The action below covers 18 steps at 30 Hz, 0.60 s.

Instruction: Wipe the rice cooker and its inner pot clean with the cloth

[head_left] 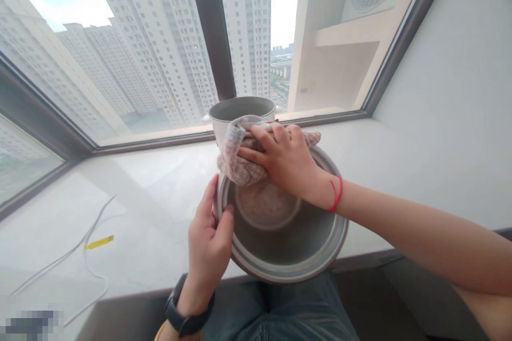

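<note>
A round metal cooker body [298,256] stands at the front edge of a white windowsill, its open inside facing me. My left hand [210,240] grips its left rim, thumb inside and fingers outside. My right hand [286,160] presses a pale pinkish cloth [240,162] against the far rim, fingers spread flat over the cloth. A red string circles my right wrist, and a dark watch sits on my left wrist.
A grey metal inner pot [242,112] stands just behind the cooker by the window. A white cable [86,248] with a yellow tag [99,242] runs across the windowsill [152,192] at left. A white wall rises at right. My jeans show below.
</note>
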Available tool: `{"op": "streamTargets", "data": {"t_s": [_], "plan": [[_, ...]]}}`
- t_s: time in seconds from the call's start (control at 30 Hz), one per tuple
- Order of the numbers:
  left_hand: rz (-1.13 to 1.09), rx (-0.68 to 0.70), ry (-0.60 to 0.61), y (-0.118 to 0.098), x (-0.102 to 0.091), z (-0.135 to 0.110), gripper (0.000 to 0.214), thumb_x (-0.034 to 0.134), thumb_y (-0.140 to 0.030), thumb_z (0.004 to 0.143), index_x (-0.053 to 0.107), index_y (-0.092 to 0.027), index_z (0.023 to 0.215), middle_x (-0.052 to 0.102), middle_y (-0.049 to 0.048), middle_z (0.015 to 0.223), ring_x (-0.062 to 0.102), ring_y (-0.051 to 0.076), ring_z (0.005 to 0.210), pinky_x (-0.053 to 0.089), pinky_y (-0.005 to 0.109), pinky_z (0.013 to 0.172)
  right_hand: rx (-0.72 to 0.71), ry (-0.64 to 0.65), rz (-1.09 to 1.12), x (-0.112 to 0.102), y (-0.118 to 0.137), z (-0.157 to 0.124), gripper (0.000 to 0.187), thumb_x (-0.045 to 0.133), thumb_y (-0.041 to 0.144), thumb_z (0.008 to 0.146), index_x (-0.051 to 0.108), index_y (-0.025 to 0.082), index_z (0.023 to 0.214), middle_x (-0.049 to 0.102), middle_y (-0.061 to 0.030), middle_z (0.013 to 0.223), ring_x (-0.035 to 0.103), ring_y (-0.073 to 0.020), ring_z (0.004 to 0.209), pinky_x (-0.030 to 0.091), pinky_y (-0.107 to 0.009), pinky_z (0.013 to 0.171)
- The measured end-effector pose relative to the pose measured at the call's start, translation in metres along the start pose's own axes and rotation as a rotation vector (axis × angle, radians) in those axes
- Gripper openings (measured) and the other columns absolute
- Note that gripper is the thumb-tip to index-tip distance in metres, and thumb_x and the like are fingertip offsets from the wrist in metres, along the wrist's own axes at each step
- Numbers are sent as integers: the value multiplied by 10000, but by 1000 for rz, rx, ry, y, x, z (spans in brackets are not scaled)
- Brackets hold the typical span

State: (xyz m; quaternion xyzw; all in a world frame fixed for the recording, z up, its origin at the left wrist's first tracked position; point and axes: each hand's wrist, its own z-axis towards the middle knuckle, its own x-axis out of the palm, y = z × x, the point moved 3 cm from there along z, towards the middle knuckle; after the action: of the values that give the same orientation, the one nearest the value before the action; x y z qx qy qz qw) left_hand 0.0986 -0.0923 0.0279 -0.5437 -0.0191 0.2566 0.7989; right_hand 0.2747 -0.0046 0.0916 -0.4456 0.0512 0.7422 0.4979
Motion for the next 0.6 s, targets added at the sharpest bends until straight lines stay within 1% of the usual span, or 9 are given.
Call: {"op": "streamTargets", "data": {"t_s": [0.07, 0.13, 0.23, 0.3, 0.37, 0.4, 0.43, 0.53, 0.6], "plan": [[-41, -56, -33, -1, 1, -4, 670, 677, -343, 827, 521, -187, 1460, 737, 63, 943, 633, 157, 622, 552, 268, 609, 140, 103, -39, 2, -15, -5, 639, 398, 159, 976, 293, 424, 1548, 437, -150, 1468, 513, -355, 1106, 477, -520, 806], [-69, -81, -83, -4, 1, -9, 677, 697, -340, 816, 532, -196, 1456, 737, 70, 965, 645, 167, 624, 569, 277, 599, 260, 191, -43, 1, -26, -14, 648, 382, 151, 966, 282, 374, 1566, 473, -184, 1403, 552, -339, 1008, 501, -471, 727], [-73, -82, -173, -7, 2, -17, 642, 716, -328, 805, 579, -195, 1418, 736, 66, 903, 682, 197, 690, 592, 282, 634, 447, 272, 32, -6, -35, -33, 687, 435, 157, 928, 276, 321, 1576, 507, -188, 1332, 584, -338, 949, 521, -433, 657], [-70, -100, -221, -7, 4, -25, 640, 721, -332, 809, 579, -190, 1417, 732, 47, 822, 676, 181, 647, 587, 262, 605, 601, 305, 150, -11, -36, -52, 696, 472, 196, 911, 282, 304, 1572, 541, -169, 1256, 616, -323, 887, 528, -415, 617], [-67, -101, -290, -4, 6, -33, 639, 727, -334, 811, 578, -184, 1415, 736, 35, 799, 668, 156, 616, 576, 233, 587, 780, 297, 297, -10, -33, -75, 680, 502, 262, 905, 307, 303, 1556, 562, -139, 1198, 645, -297, 813, 536, -413, 605], [-57, -80, -338, -3, 6, -37, 630, 733, -330, 809, 588, -182, 1403, 740, 34, 809, 669, 147, 623, 572, 218, 592, 869, 259, 378, -6, -29, -87, 668, 517, 297, 901, 331, 302, 1542, 568, -127, 1190, 657, -290, 803, 546, -421, 624], [-37, -44, -392, -2, 6, -42, 613, 741, -322, 803, 605, -180, 1384, 740, 30, 813, 665, 135, 624, 563, 200, 592, 951, 188, 473, -1, -23, -100, 653, 535, 332, 895, 361, 292, 1523, 574, -120, 1192, 670, -292, 830, 560, -435, 667], [69, 94, -532, 1, 7, -52, 562, 765, -293, 779, 657, -168, 1316, 685, -18, 675, 557, 78, 493, 485, 146, 490, 1171, -150, 848, 21, 5, -135, 635, 585, 462, 872, 451, 221, 1445, 606, -127, 1232, 658, -306, 1072, 565, -452, 885], [118, 152, -583, 2, 7, -56, 558, 774, -283, 767, 664, -154, 1299, 608, -58, 565, 438, 50, 402, 417, 135, 418, 1353, -307, 1049, 35, 29, -152, 673, 624, 530, 850, 480, 189, 1411, 633, -142, 1250, 639, -302, 1152, 551, -449, 948]]}}
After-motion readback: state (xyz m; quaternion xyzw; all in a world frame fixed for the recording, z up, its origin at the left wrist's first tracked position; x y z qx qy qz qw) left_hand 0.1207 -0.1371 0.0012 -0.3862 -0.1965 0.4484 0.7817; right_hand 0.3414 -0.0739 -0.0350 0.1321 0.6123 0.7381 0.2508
